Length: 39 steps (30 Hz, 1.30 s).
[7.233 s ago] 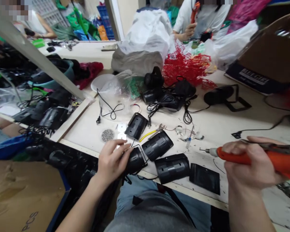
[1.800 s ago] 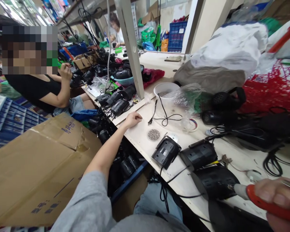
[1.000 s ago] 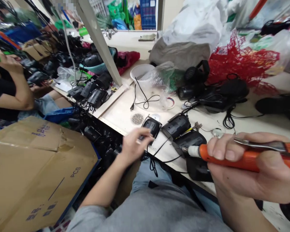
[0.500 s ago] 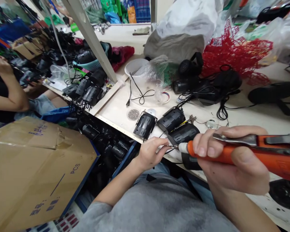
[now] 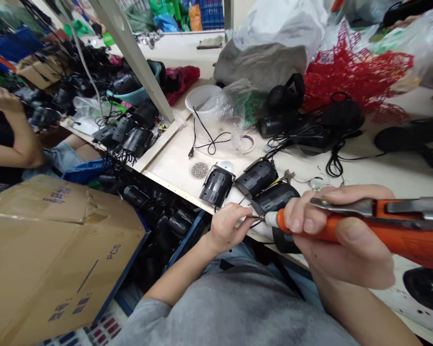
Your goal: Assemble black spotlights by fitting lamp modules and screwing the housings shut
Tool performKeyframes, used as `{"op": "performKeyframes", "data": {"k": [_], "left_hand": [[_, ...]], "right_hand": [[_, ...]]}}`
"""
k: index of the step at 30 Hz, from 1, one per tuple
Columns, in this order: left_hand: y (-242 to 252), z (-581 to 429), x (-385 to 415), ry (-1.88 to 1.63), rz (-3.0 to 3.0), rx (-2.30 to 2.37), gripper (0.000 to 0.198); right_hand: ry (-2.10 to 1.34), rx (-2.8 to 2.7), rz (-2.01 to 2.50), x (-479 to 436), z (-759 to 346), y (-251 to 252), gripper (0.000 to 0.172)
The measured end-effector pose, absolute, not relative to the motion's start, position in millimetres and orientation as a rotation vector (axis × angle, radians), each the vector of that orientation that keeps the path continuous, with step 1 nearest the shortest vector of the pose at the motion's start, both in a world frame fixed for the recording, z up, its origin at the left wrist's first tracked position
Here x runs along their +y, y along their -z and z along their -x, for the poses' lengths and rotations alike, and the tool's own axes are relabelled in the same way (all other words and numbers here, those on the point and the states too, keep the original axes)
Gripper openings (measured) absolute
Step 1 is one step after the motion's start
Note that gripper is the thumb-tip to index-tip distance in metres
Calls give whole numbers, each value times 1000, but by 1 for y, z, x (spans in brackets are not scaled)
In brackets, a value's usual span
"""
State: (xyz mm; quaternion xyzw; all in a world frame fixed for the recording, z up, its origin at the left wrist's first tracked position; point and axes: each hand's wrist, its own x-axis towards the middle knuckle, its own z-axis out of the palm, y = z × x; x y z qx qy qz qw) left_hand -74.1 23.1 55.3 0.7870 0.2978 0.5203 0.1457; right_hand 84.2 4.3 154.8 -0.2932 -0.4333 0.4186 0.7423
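Two hands close in: our right hand (image 5: 332,240) grips the orange electric screwdriver (image 5: 364,226), our left hand (image 5: 227,228) pinches a tiny dark part (image 5: 254,217) at its bit (image 5: 262,218)!

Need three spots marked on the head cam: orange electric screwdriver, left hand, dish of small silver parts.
orange electric screwdriver (image 5: 400,236): head view, orange body behind the thumb
left hand (image 5: 226,228): head view, back of the hand
dish of small silver parts (image 5: 199,169): head view, middle of the dish

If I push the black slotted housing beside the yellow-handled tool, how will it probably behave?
The black slotted housing would probably roll, since its body looks rounded. It likely feels light for its size, as the slots suggest a thin plastic shell.
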Motion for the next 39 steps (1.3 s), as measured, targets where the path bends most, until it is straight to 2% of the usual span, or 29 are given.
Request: {"op": "performKeyframes", "data": {"k": [8,11,13,15,17,19,22,25,32,39], "left_hand": [[-48,67,32,-1667,-2285,1052,21],[-49,73,38,-1601,-2321,1127,24],[-49,79,43,-1512,-2338,1264,36],[-49,87,48,-1384,-2295,1521,58],[-47,95,55,-1198,-2185,1772,80],[-44,103,61,-1005,-2064,1870,91],[-40,113,67,-861,-1942,1830,83],[-40,122,71,-858,-1882,1750,73],[-40,134,78,-867,-1929,1637,71],[-36,135,80,-883,-1946,1615,72]], "right_hand": [[-863,-876,682,30,-66,-151,15],[-813,-891,720,51,-60,-147,31],[-789,-936,742,65,-57,-146,51],[-794,-973,755,77,-56,-147,69],[-842,-984,749,85,-55,-151,75],[-901,-981,752,89,-53,-155,74],[-944,-976,767,89,-48,-156,75],[-884,-924,733,89,-42,-147,71],[-796,-869,730,94,-28,-115,76],[-815,-935,736,103,-23,-103,79]]}}
